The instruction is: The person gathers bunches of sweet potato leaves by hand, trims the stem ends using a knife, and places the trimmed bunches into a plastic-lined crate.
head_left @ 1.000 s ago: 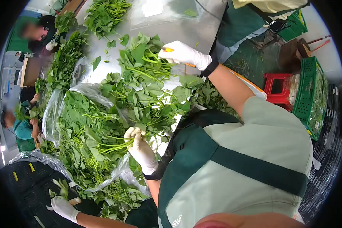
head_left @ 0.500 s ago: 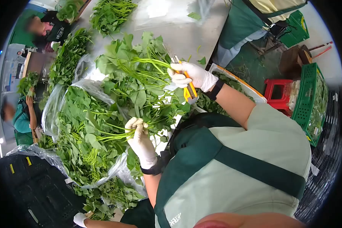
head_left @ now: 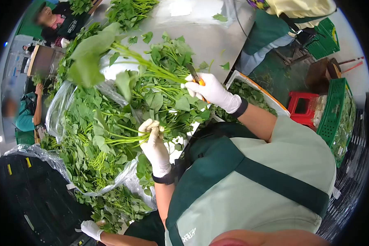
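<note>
My right hand (head_left: 209, 91), in a white glove, is closed around an orange-and-black utility knife (head_left: 198, 79) and the cut ends of a bunch of long leafy green stems (head_left: 153, 70). The bunch points up and left, its big blurred leaves close to the camera. My left hand (head_left: 155, 143), also gloved, is closed on a smaller bunch of leafy stems (head_left: 125, 139), its leaves toward the left. Below both hands lies a heap of loose leafy greens (head_left: 86, 123), partly on clear plastic (head_left: 60, 110).
More greens (head_left: 131, 10) lie on the metal table (head_left: 184, 35). A black crate (head_left: 28, 201) is at lower left, near another person's gloved hand (head_left: 91, 230). A red stool (head_left: 301, 107) and green crate (head_left: 331, 117) stand right. Other people are at left and top right.
The bunch in my right hand has risen toward the camera, and the knife has turned in my grip. My left hand has barely moved. The other person's gloved hand at the bottom has shifted.
</note>
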Demonstrator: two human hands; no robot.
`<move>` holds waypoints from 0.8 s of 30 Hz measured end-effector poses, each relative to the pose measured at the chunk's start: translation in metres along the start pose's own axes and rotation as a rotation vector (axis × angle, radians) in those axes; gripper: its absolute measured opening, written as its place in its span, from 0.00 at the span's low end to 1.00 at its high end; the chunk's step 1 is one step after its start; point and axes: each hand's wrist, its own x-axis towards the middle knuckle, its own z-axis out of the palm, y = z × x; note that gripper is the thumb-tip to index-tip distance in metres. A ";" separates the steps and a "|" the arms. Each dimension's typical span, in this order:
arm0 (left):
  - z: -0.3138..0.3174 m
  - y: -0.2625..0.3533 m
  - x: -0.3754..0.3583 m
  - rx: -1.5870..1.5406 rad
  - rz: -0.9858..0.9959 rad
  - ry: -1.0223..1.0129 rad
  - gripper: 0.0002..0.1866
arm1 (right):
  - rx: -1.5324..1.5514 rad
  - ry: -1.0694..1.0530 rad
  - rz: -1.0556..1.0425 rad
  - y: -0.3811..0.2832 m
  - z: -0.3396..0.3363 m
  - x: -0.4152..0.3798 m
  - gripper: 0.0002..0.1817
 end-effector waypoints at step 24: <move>-0.003 -0.007 0.008 0.049 -0.011 -0.015 0.14 | -0.093 -0.321 0.093 0.019 0.050 -0.013 0.09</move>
